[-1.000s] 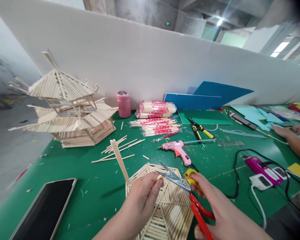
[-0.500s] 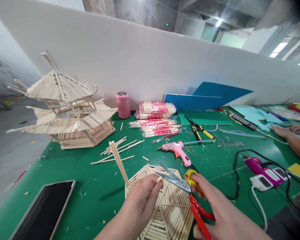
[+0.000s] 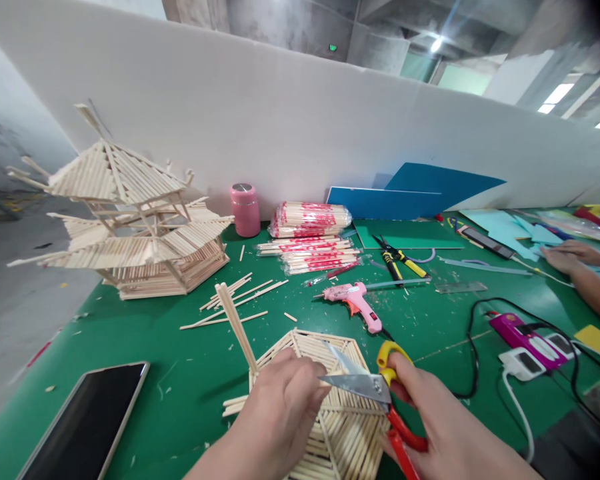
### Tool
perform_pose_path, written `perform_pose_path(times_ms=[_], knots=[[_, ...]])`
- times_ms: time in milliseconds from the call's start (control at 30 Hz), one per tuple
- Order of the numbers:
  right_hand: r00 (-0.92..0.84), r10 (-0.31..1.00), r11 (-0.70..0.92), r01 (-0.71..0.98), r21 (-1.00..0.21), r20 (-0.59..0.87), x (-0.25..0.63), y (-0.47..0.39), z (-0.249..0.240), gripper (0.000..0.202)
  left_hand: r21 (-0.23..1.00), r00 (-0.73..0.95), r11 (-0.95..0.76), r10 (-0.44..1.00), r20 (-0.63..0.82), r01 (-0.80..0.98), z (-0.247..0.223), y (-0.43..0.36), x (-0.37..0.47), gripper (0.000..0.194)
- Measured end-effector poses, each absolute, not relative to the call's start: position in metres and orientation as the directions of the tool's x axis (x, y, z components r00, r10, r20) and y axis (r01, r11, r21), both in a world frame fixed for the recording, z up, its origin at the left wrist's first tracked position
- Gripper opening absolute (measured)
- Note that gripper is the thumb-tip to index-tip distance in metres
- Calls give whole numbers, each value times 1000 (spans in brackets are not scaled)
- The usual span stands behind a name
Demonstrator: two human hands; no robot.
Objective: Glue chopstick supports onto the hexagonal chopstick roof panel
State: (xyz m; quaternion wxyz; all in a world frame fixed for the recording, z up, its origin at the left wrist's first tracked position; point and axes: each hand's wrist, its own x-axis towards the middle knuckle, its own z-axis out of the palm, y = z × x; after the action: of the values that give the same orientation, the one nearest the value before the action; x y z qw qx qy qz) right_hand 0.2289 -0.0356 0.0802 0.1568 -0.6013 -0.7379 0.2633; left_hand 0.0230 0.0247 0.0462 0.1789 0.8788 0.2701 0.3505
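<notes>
1. Head cam view: my left hand (image 3: pixel 280 413) is curled shut over the near edge of the hexagonal stick panel (image 3: pixel 330 413), pinning it to the green table (image 3: pixel 180 373). Can't tell if the fingers are pinching one single stick, they hide it.
2. My right hand (image 3: pixel 445 433) is closed around the red handles of the scissors (image 3: pixel 365 383). The blades are parted and point left over the panel, tips just beside my left fingers.
3. One long stick (image 3: pixel 236 327) stands tilted up from the panel's left corner.
4. Just beyond the panel lies the pink glue gun (image 3: pixel 355 298); loose sticks (image 3: pixel 235 300) are scattered to the panel's far left.
5. Well beyond those, far left of the panel, sits the stick pagoda model (image 3: pixel 125 227).
6. Left of the panel, near me, a dark phone (image 3: pixel 87 427) lies flat.
7. Far right of the panel, another person's hand (image 3: pixel 567 257) rests on the table.
</notes>
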Motion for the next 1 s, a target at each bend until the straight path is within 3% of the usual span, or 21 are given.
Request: perform_pose_path(times_ms=[533,733,867,1000], knots=[[-161,979,61,817,-574,-125,234,-44,59,26,481,628,-814,566,533,326,48,23,23,20],[-121,988,40,808,-588,-100,237,-48,46,41,502,644,-794,588,489,344,53,22,22,22],[-156,983,67,802,-594,-100,235,-49,46,38,548,658,-762,612,439,344,59,24,20,22],[-195,980,137,825,-548,-49,230,-44,51,54,547,687,-763,602,407,344,68,24,20,25]])
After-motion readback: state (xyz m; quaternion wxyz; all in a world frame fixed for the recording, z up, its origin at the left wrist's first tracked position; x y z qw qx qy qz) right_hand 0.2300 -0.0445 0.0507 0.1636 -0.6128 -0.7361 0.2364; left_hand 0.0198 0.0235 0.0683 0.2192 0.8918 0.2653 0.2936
